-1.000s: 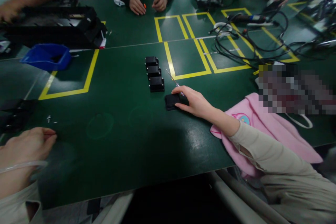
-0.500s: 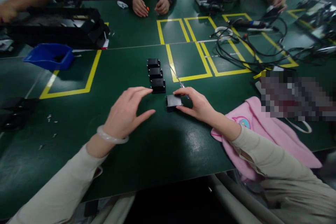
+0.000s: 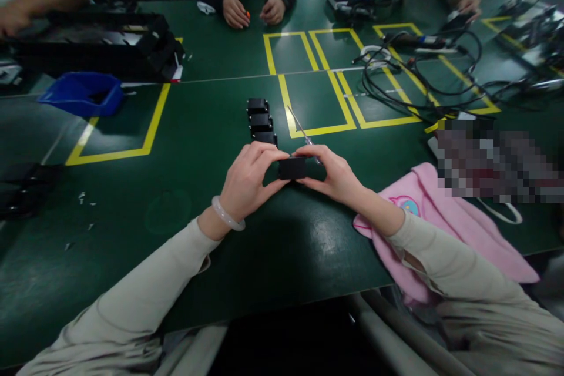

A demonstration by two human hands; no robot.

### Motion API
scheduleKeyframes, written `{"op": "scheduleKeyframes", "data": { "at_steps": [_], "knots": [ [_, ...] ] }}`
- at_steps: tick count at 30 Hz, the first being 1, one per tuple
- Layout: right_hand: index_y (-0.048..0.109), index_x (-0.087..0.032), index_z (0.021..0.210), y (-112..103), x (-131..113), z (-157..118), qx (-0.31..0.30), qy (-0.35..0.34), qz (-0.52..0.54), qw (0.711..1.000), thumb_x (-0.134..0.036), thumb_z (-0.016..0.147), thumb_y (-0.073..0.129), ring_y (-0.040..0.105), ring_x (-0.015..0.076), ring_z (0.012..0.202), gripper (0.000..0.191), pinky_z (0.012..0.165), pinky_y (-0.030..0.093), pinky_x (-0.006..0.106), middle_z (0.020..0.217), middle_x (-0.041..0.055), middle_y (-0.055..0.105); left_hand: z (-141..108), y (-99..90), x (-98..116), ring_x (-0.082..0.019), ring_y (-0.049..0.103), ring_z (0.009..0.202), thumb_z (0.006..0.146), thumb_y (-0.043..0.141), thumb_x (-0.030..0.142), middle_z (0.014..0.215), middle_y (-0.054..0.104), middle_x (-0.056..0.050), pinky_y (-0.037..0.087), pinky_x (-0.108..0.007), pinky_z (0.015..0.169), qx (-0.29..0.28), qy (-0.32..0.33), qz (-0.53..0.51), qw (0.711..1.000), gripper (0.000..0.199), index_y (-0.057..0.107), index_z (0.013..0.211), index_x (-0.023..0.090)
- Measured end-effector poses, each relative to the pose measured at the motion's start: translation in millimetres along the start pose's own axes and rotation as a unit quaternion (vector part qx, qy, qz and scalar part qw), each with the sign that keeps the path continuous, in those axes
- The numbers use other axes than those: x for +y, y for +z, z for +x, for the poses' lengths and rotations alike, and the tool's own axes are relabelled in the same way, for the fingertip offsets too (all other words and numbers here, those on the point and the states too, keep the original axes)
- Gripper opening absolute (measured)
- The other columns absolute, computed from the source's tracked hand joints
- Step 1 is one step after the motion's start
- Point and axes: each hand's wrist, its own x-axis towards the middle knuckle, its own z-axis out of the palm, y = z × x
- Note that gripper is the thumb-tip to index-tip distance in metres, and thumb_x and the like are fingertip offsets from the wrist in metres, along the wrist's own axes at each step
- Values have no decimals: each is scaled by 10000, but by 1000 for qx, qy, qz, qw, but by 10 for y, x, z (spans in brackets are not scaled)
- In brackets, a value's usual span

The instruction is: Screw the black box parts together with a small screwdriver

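Note:
A small black box-shaped part (image 3: 292, 168) is held between my two hands in the middle of the table. My left hand (image 3: 249, 174) pinches its left side with thumb and fingers. On its right side, my right hand (image 3: 333, 173) grips it the same way. A thin screwdriver (image 3: 300, 126) lies just beyond my right hand, its handle partly hidden by the fingers. Behind my left hand stand three similar black parts (image 3: 259, 122) in a row; my fingers partly cover the nearest one.
A pink cloth (image 3: 434, 211) lies under my right forearm. A blue scoop-shaped bin (image 3: 83, 94) and a long black housing (image 3: 101, 47) are at the left. Black cables (image 3: 396, 91) coil at the right. Small screws (image 3: 82, 197) lie at the left. Co-workers' hands (image 3: 235, 12) rest across the table.
My left hand has moved right and closed on the black part. The part now shows a different, matte face, so it has been tilted. My right hand has kept hold of it.

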Motion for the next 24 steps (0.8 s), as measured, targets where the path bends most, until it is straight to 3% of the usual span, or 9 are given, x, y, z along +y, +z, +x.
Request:
{"op": "scheduleKeyframes", "data": {
  "at_steps": [10,13,16,18,21,24],
  "knots": [
    [650,-244,1232,-7,-6,0,-14,18,3,1000,-324,953,731,742,258,1045,301,931,608,412,1160,83,772,-26,38,36,-286,614,1056,1002,648,347,1207,684,-120,475,-414,866,-27,-6,50,998,324,631,1286,190],
    [634,-248,1240,-35,-1,14,-10,45,37,998,-448,900,803,740,278,1101,430,981,600,441,1185,92,763,-5,16,32,-299,617,1121,991,645,392,1249,691,-121,476,-445,943,-55,-53,-1,997,342,639,1274,199],
    [586,-247,1285,-65,12,28,18,80,105,991,-589,876,796,743,283,1147,572,1043,581,467,1209,101,757,23,-20,12,-294,621,1172,951,694,456,1259,703,-101,480,-462,1029,-77,-115,-140,980,400,646,1260,206],
    [563,-252,1296,-74,23,31,39,100,149,983,-627,932,714,750,270,1148,544,1051,577,469,1213,102,759,29,-32,6,-275,645,1142,942,709,489,1236,713,-94,506,-440,1022,-100,-169,-293,936,452,648,1284,200],
    [562,-258,1276,-63,41,27,57,121,185,974,-633,984,637,759,254,1135,480,1037,584,457,1209,102,765,14,-24,24,-246,680,1038,956,684,545,1166,723,-107,549,-400,933,-106,-255,-512,813,493,672,1286,180],
    [568,-254,1263,-43,57,18,58,124,198,971,-592,1000,641,767,244,1119,435,1041,581,452,1187,97,775,-3,-15,59,-224,680,949,959,647,609,1118,718,-115,565,-381,853,-107,-311,-625,708,545,693,1300,186]
  ]
}}
